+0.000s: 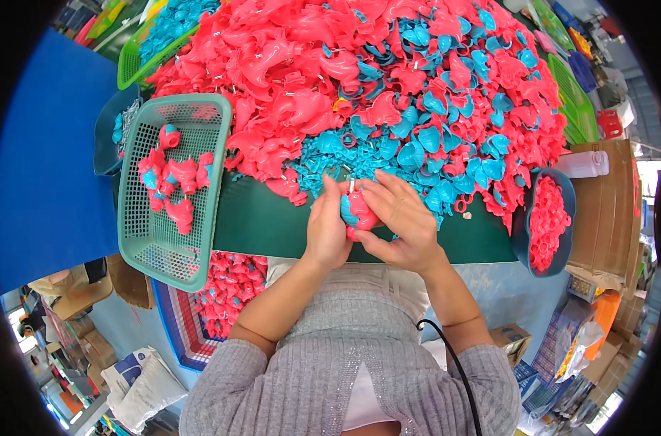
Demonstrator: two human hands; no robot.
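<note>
Just above the near edge of the green table (258,231), a small rounded pink and blue plastic toy assembly (359,212) sits between my two hands. My left hand (328,229) is closed against its left side. My right hand (404,224) grips it from the right, thumb low and fingers over the top. A short pale pin or peg shows at its upper end. Right beyond my fingertips lie small blue plastic parts (330,154). Behind them rises a big heap of glossy pink shell pieces (294,65), mixed with blue cup-shaped pieces (410,154) toward the right.
At left, a green mesh basket (130,218) holds several pink and blue assemblies (181,174). Beside it stands a dark bin (106,127) with small metal parts. A dark tub of pink rings (548,221) and a whitish bottle (583,164) are at right. Below, a crate (172,320) contains more pink pieces.
</note>
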